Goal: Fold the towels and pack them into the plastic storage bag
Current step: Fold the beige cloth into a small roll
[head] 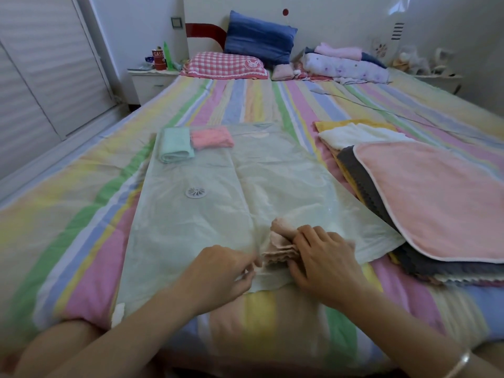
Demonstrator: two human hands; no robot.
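A clear plastic storage bag (pixel 218 192) lies flat on the striped bed, its round white valve (pixel 195 192) facing up. Inside its far end sit a folded mint towel (pixel 176 144) and a folded pink towel (pixel 211 137). At the bag's near edge my right hand (pixel 324 257) grips a folded beige-pink towel (pixel 281 241). My left hand (pixel 223 271) pinches the bag's near edge just left of that towel. A stack of unfolded towels (pixel 425 192) lies to the right, a pink one on top.
Pillows (pixel 259 42) and rolled bedding (pixel 346 66) lie at the head of the bed. A white cable (pixel 381 109) runs across the right side. A nightstand (pixel 152 80) with bottles stands at the far left, beside a wardrobe (pixel 41 77).
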